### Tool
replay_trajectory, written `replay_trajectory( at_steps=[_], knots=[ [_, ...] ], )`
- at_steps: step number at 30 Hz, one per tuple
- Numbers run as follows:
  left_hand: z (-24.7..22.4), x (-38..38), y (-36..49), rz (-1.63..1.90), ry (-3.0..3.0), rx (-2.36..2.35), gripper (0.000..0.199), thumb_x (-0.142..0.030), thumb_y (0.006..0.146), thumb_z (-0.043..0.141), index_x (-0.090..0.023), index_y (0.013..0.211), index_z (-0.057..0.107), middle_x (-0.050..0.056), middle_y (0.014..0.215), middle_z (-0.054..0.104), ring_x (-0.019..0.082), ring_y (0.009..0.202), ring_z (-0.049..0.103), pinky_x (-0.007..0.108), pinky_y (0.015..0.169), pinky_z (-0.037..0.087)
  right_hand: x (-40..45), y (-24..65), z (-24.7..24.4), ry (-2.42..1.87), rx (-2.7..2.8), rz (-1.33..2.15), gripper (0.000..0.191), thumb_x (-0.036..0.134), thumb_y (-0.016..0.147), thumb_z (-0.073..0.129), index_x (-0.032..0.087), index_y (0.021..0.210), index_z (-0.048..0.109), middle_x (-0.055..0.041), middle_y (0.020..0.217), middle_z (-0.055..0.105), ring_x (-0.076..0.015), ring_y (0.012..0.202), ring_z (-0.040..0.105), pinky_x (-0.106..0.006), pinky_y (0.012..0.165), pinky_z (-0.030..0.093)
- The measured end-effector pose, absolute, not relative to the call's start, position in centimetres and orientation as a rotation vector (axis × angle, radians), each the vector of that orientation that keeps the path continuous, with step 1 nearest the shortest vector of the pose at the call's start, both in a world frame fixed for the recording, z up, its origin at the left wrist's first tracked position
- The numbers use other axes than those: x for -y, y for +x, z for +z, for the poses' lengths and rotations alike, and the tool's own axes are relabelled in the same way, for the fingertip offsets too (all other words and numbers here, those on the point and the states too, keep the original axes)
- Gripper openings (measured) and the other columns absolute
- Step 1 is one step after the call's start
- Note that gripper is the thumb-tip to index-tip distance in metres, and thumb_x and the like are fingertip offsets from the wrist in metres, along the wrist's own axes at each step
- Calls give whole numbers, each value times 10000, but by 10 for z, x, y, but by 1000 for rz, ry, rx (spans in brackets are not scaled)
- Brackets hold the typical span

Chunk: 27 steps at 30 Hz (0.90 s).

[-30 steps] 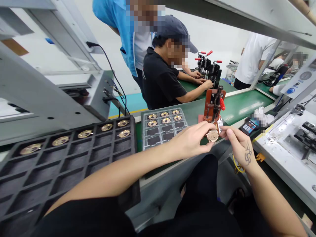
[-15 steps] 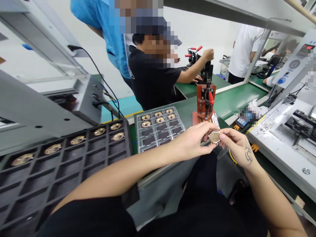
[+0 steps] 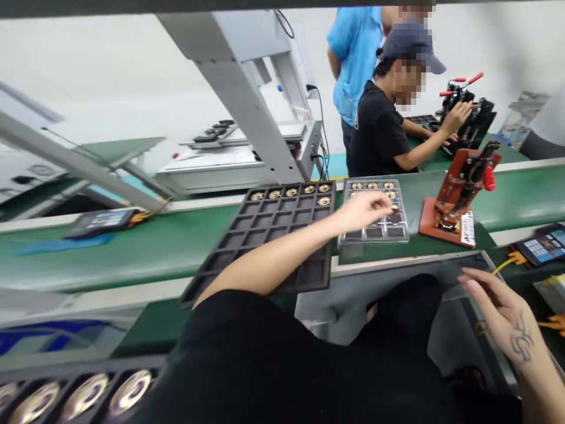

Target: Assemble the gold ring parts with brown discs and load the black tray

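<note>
My left hand [image 3: 364,211] is closed, its fingertips pinching a small gold watch case [image 3: 394,209], of which only part shows. It hangs over the right side of a clear plastic tray [image 3: 373,240]. Several gold watch cases lie in that tray's far pockets, partly hidden by the hand. Lower right, my right hand [image 3: 498,312] is in the air with fingers loosely bent and nothing visible in them. Left of the clear tray, a black compartment tray [image 3: 265,235] holds gold watch cases along its far row and one more nearer the right.
A brown toggle-clamp press [image 3: 459,188] with a red handle stands right of the clear tray. Farther right lies a dark keypad device [image 3: 545,244]. Another tray of gold cases [image 3: 86,394] is lower left. A co-worker in a cap [image 3: 384,129] works beyond the bench.
The view has swung left. My left hand has carried the watch case from between both hands to above the clear tray. My right hand has let go of it.
</note>
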<state>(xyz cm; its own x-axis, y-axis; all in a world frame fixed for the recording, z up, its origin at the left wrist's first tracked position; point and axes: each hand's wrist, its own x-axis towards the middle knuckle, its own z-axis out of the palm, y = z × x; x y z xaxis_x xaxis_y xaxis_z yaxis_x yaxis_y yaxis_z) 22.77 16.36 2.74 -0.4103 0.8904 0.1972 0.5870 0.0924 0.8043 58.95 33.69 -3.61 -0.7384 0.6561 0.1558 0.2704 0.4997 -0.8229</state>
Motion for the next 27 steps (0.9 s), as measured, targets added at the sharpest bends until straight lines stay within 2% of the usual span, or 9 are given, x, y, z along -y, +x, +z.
replay_trajectory(
  at_steps=[2,4,9,13,15,17,21,24,27],
  knots=[
    [24,-129,171,857,1435,-2603,159,-271,1008,681,-149,1051,774,117,1118,803,250,1075,736,407,1057,566,-344,604,-52,-850,2303,1115,490,667,959,695,266,1216,809,-88,1145,857,-296,1054,824,-375,972,651],
    [18,-93,122,535,1181,-2912,216,-252,1011,617,-134,1076,786,162,1222,789,298,1202,701,439,1153,509,-349,617,-63,-925,2283,1100,507,688,934,697,268,1189,820,-80,1121,864,-296,1030,832,-343,882,672],
    [-13,-35,69,354,905,-3002,230,-210,907,628,-110,994,815,202,1153,812,332,1135,731,416,1096,532,-355,630,-76,-1051,2283,1108,506,693,941,682,279,1196,819,-75,1149,864,-290,983,835,-298,666,648],
    [-29,-29,64,327,876,-2956,193,-271,849,674,-172,873,838,150,1045,848,332,1064,765,382,1022,564,-351,634,-83,-1060,2245,1154,528,687,927,704,251,1202,819,-82,1152,862,-286,1007,828,-301,759,662],
    [-29,-41,61,352,893,-2945,193,-297,825,696,-183,872,845,140,987,850,346,1042,770,392,1005,571,-346,636,-84,-1081,2200,1205,550,695,901,725,233,1182,826,-94,1141,861,-291,1027,825,-305,808,665],
    [-26,-65,62,411,957,-2931,256,-316,842,695,-172,978,856,144,1028,849,344,1058,765,391,1009,568,-340,636,-82,-1119,2159,1263,573,711,886,733,221,1166,833,-109,1127,860,-297,1030,825,-310,818,668],
    [-25,-151,83,551,1203,-2794,329,-334,930,670,-166,1156,839,106,1123,840,258,1039,756,316,999,553,-329,625,-69,-1077,2117,1337,583,714,909,718,196,1149,838,-134,1054,858,-302,948,829,-349,829,676],
    [-30,-222,110,582,1315,-2693,255,-371,935,719,-179,1044,846,92,1033,833,240,1021,747,289,974,539,-321,621,-60,-1004,2155,1312,521,674,936,727,210,1143,842,-120,1062,855,-300,951,825,-365,859,670],
    [-32,-271,129,551,1299,-2674,303,-462,869,810,-160,888,812,116,854,785,272,963,746,307,901,537,-315,631,-58,-1002,2168,1259,488,659,950,723,222,1125,852,-109,1047,854,-304,940,819,-374,855,670]
  ],
)
